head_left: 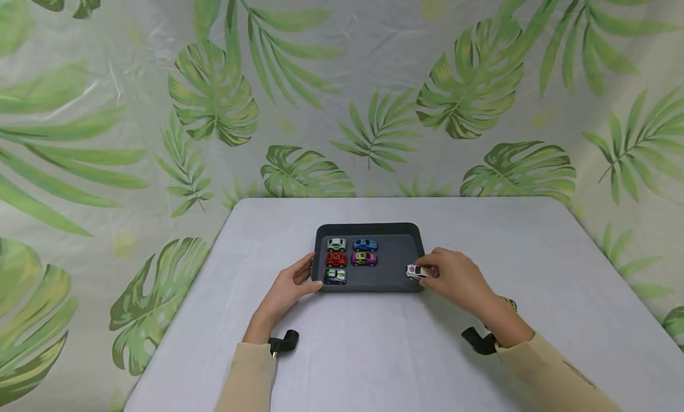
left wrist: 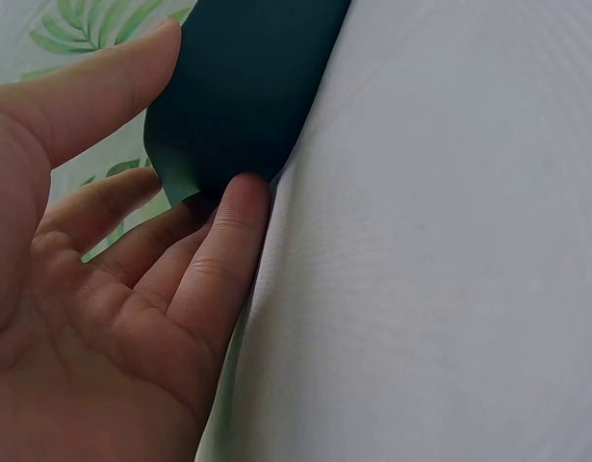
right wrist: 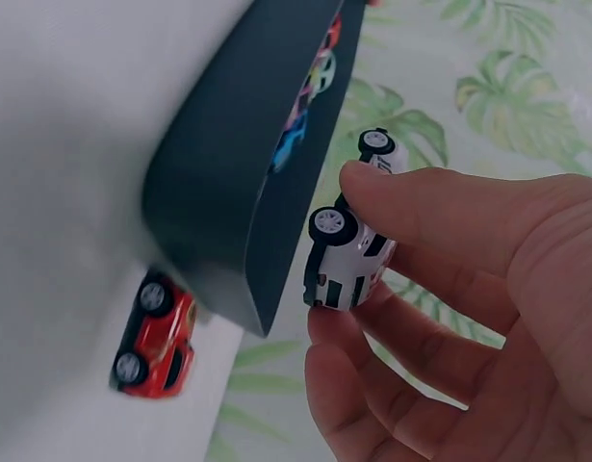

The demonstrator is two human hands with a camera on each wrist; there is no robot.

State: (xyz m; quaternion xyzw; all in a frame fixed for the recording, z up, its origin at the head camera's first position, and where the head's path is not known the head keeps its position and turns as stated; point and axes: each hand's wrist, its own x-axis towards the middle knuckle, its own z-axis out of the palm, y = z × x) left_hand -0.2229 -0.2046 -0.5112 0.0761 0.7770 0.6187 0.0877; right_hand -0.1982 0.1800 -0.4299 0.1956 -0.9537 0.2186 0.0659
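A dark grey tray (head_left: 382,281) lies on the table with several small toy cars in its left half. My left hand (head_left: 288,287) holds the tray's front left corner. In the left wrist view its thumb (left wrist: 132,82) lies against the tray wall (left wrist: 247,87) and the fingertips touch lower down. My right hand (head_left: 456,278) pinches a white toy car (head_left: 414,272) between thumb and fingers, over the tray's right edge. The right wrist view shows this white car (right wrist: 344,260) side-on, wheels toward the tray. A red toy car (right wrist: 159,337) stands on the table just outside the tray.
Inside the tray, a pale green car (head_left: 336,244), a red car (head_left: 336,259) and a white-and-green car (head_left: 335,276) form the left column. Beside them stand a blue car (head_left: 366,245) and a purple-and-yellow car (head_left: 364,258). A white cloth covers the table (head_left: 363,352); a leaf-patterned curtain (head_left: 385,73) hangs behind.
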